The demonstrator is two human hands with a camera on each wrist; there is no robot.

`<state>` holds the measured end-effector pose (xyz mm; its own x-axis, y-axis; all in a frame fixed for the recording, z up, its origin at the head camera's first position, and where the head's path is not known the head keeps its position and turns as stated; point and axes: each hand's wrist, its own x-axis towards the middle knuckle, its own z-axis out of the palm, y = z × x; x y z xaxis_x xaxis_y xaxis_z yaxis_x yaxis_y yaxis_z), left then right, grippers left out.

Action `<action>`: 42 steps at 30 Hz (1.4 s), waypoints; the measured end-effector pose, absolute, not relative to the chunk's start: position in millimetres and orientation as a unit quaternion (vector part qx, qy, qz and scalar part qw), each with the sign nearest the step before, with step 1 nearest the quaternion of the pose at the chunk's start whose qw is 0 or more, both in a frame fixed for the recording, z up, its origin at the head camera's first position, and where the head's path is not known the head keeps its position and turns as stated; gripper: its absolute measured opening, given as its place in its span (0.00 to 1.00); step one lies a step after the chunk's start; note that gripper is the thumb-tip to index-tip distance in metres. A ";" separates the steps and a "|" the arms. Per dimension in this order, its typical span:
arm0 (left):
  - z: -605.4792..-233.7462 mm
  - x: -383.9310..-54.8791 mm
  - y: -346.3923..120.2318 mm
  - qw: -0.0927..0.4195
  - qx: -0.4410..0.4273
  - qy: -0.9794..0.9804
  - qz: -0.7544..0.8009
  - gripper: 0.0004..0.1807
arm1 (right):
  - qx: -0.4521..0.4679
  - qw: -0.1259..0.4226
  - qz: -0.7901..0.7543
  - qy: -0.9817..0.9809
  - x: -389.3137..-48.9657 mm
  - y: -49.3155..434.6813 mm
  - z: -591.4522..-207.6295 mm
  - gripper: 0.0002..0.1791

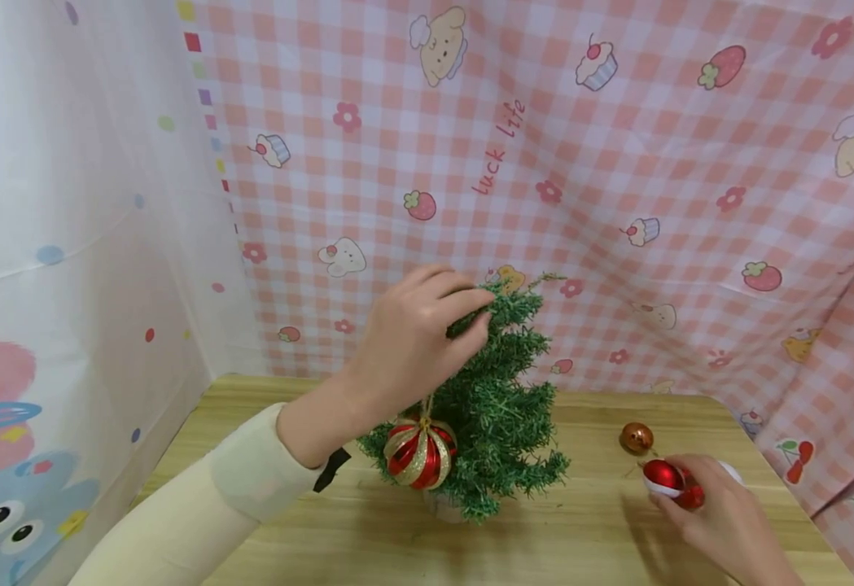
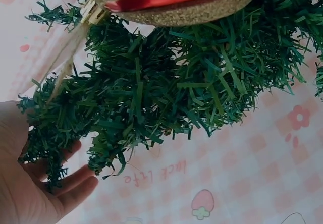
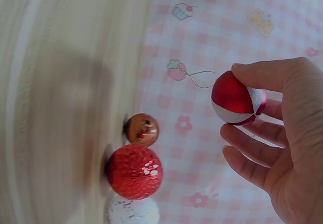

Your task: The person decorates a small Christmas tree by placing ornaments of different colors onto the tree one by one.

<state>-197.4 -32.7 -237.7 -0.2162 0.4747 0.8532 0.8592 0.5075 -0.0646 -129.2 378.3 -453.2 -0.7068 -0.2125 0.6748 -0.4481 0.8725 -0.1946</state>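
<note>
Hanging behind it all, a pink checked cloth drops to the far side of a wooden table. From where I stand, the green tree comes next in size, set near the middle of the table with its long axis upright. What counts is how it lies between the hands: the left hand is right up against it, high on its left side, thumb and fingers curled about the upper branches. The right hand is well apart, lower down on the person's right, a stretch of table between, so the tree lies to the left of whatever that hand has and rises above it. On the tree's left side, below the left hand, hangs a striped bauble. Over on the right, a bumpy red ball and a white ball lie side by side. The right hand pinches a red-and-white ball between thumb and fingers. A small brown ball lies close by. Smallest is the thin wire loop, pointing away from the palm.
</note>
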 end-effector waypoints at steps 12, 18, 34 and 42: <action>-237.5 -205.6 -35.5 0.407 -0.470 -0.733 -0.276 0.09 | 0.191 0.364 0.186 -0.893 -122.4 366.1 -432.1 0.34; -237.6 -209.6 -38.3 0.375 -0.475 -0.733 -0.310 0.10 | 0.204 0.380 0.200 -0.880 -120.2 357.6 -417.9 0.30; -233.4 -226.3 -44.2 0.286 -0.519 -0.716 -0.370 0.11 | 0.244 0.444 0.233 -0.830 -118.9 333.0 -388.7 0.39; -233.8 -233.5 -46.5 0.260 -0.532 -0.710 -0.382 0.11 | 0.291 0.486 0.257 -0.783 -121.0 315.7 -373.6 0.37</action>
<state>-233.5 -46.5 -233.8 -0.2989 0.5569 0.7749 0.9536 0.1428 0.2651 -121.0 315.7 -373.6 -0.3581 -0.2053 0.9108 -0.7057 0.6983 -0.1200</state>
